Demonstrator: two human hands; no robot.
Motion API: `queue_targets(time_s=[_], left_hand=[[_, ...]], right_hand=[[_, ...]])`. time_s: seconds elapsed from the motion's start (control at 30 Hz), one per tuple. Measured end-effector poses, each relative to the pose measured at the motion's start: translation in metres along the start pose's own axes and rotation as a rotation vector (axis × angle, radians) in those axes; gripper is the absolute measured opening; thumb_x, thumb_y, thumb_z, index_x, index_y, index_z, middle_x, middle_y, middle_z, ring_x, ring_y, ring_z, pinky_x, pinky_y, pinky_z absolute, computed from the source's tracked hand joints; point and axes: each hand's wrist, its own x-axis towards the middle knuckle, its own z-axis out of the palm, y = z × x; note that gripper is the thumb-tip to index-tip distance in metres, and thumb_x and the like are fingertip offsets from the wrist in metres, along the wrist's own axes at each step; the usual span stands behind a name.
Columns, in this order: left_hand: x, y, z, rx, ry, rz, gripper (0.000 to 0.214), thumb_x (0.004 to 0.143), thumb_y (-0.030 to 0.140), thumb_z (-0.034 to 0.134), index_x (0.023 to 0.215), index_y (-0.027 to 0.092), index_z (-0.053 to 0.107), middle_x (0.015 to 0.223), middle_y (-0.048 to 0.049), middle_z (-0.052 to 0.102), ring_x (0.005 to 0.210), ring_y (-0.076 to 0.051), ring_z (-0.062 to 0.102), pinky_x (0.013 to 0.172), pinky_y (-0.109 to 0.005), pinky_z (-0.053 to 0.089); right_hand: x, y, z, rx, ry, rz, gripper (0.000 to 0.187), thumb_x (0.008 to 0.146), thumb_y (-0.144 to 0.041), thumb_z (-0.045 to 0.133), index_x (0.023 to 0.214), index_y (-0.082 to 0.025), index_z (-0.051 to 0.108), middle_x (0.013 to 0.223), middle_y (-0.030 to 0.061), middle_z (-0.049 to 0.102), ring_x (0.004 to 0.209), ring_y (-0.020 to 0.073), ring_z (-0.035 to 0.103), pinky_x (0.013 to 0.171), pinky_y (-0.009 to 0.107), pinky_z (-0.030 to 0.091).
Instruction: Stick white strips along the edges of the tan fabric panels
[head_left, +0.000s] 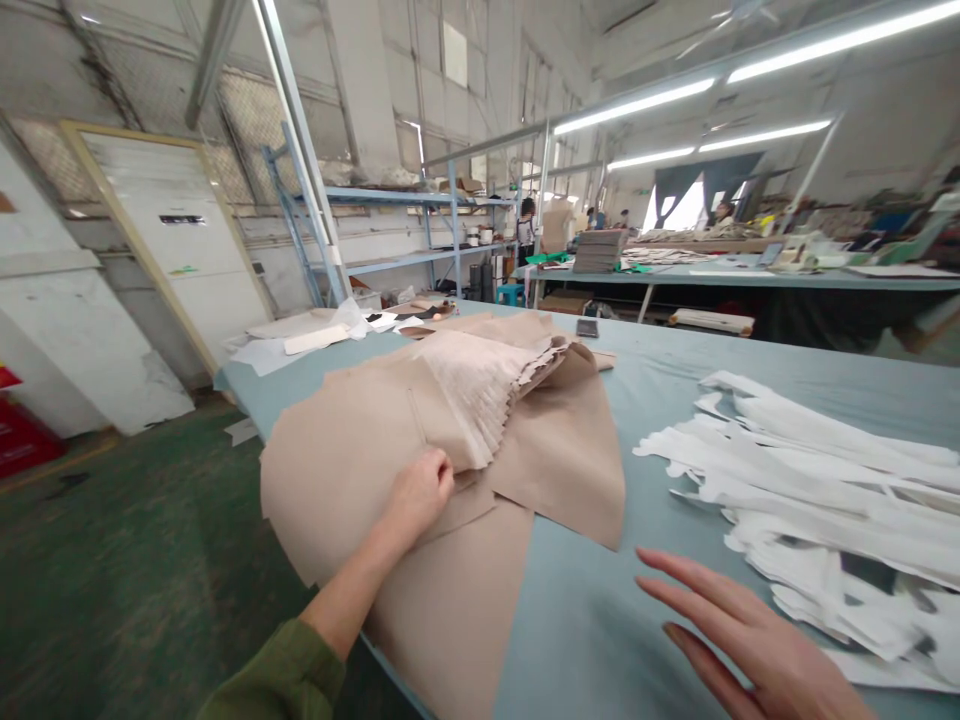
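My left hand point(421, 492) is closed at the edge of a folded tan fabric piece point(337, 440), its fingers curled in and the fingertips partly hidden. Large tan pieces lie layered under and around it, and one flap hangs over the table's near edge. Just beyond my left hand, a folded-over bundle of pale fabric point(480, 385) with jagged, stacked edges rests on the tan layers. My right hand point(739, 635) hovers over the blue table cover point(577, 620) with fingers apart and nothing in them. It is nearest to the white strips point(825, 500) heaped on the right.
White paper-like pieces point(307, 335) lie at the far left corner of the table. A small dark flat object point(587, 328) sits behind the fabric. Blue shelving point(390, 197) stands against the wall. Another worktable point(810, 283) with stacked material and people is farther back.
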Motion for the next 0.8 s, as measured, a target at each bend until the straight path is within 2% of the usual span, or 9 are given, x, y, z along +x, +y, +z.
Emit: queue_targets(time_s=[0.07, 0.17, 0.3, 0.4, 0.5, 0.6, 0.7, 0.8], left_hand=[[0.010, -0.006, -0.012, -0.005, -0.005, -0.011, 0.026, 0.096, 0.038, 0.057, 0.108, 0.016, 0.063, 0.100, -0.0041, 0.067, 0.086, -0.017, 0.065, 0.080, -0.038, 0.056], [0.025, -0.013, -0.025, 0.001, -0.025, 0.015, 0.028, 0.096, 0.039, 0.058, 0.112, 0.016, 0.062, 0.102, -0.0048, 0.067, 0.087, -0.017, 0.066, 0.080, -0.038, 0.057], [0.038, -0.019, -0.029, 0.022, -0.076, 0.107, 0.028, 0.095, 0.039, 0.059, 0.113, 0.017, 0.062, 0.108, -0.0060, 0.066, 0.093, -0.019, 0.065, 0.083, -0.040, 0.056], [0.043, -0.021, -0.029, 0.043, -0.129, 0.180, 0.027, 0.095, 0.038, 0.059, 0.113, 0.017, 0.063, 0.111, -0.0066, 0.066, 0.096, -0.019, 0.065, 0.086, -0.040, 0.056], [0.047, -0.023, -0.030, 0.065, -0.188, 0.248, 0.027, 0.095, 0.037, 0.060, 0.113, 0.017, 0.063, 0.113, -0.0069, 0.066, 0.097, -0.019, 0.065, 0.086, -0.041, 0.056], [0.052, -0.026, -0.031, 0.099, -0.235, 0.298, 0.028, 0.095, 0.037, 0.061, 0.113, 0.017, 0.063, 0.113, -0.0070, 0.066, 0.097, -0.019, 0.065, 0.086, -0.041, 0.056], [0.056, -0.025, -0.031, 0.147, -0.248, 0.332, 0.026, 0.095, 0.037, 0.060, 0.112, 0.017, 0.064, 0.112, -0.0067, 0.066, 0.096, -0.019, 0.065, 0.085, -0.040, 0.056], [0.058, -0.017, -0.034, 0.185, -0.218, 0.384, 0.023, 0.095, 0.037, 0.060, 0.108, 0.017, 0.065, 0.111, -0.0065, 0.067, 0.097, -0.019, 0.065, 0.087, -0.041, 0.055]], right_hand=[[0.034, -0.019, 0.012, 0.043, -0.032, -0.040, 0.037, 0.091, -0.028, 0.056, 0.126, -0.038, 0.061, 0.133, 0.0030, 0.065, 0.114, 0.0233, 0.066, 0.089, 0.038, 0.062], [0.083, -0.051, 0.039, 0.126, -0.118, -0.090, 0.037, 0.092, -0.017, 0.050, 0.125, -0.027, 0.061, 0.136, 0.0070, 0.063, 0.123, 0.0239, 0.060, 0.102, 0.042, 0.054], [0.136, -0.088, 0.085, 0.196, -0.216, -0.179, 0.037, 0.092, -0.014, 0.047, 0.127, -0.017, 0.061, 0.138, 0.0114, 0.060, 0.129, 0.0242, 0.054, 0.111, 0.042, 0.043], [0.165, -0.102, 0.118, 0.195, -0.261, -0.219, 0.029, 0.094, -0.018, 0.049, 0.119, -0.014, 0.064, 0.132, 0.0133, 0.063, 0.127, 0.0243, 0.053, 0.112, 0.039, 0.040], [0.181, -0.103, 0.145, 0.176, -0.271, -0.193, 0.025, 0.094, -0.021, 0.051, 0.111, -0.011, 0.066, 0.121, 0.0144, 0.066, 0.121, 0.0259, 0.056, 0.110, 0.040, 0.041], [0.186, -0.100, 0.163, 0.153, -0.273, -0.145, 0.026, 0.093, -0.022, 0.052, 0.112, -0.010, 0.066, 0.118, 0.0155, 0.065, 0.117, 0.0274, 0.056, 0.106, 0.042, 0.042], [0.188, -0.098, 0.173, 0.138, -0.262, -0.105, 0.030, 0.093, -0.026, 0.054, 0.119, -0.012, 0.063, 0.123, 0.0146, 0.063, 0.119, 0.0271, 0.053, 0.106, 0.042, 0.041], [0.193, -0.098, 0.178, 0.118, -0.246, -0.046, 0.044, 0.092, -0.031, 0.059, 0.130, -0.009, 0.057, 0.130, 0.0170, 0.058, 0.122, 0.0292, 0.050, 0.108, 0.043, 0.040]])
